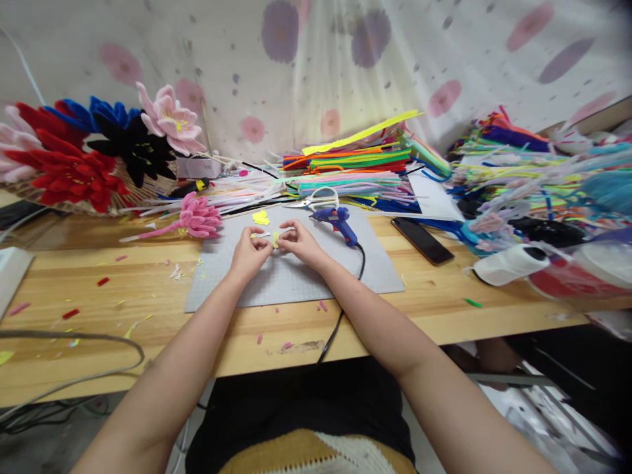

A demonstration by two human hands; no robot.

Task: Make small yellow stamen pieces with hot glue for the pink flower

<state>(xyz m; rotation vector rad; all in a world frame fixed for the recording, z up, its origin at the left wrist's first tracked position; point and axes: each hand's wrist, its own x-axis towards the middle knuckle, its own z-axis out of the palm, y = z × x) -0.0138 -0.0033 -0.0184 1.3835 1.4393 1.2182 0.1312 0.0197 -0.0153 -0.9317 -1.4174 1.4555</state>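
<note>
My left hand (253, 251) and my right hand (300, 245) meet over a grey cutting mat (296, 283). A small pale yellow piece (276, 239) is pinched between the fingertips of both hands; its exact kind is too small to tell. A thin white strip (261, 235) shows at the fingers of my left hand. Just beyond that hand, a bright yellow cutout (261, 217) lies on the mat. Behind my right hand are white-handled scissors (323, 197) and a blue glue gun (336, 222), its black cord running toward the table's front edge.
A pink pipe-cleaner flower (200, 217) lies left of the mat, near a bunch of fuzzy flowers (83, 174). Bundles of coloured pipe cleaners (350, 161) line the back. A phone (422, 241) and a white bottle-like object (508, 264) are on the right. Scraps dot the wooden table (162, 329).
</note>
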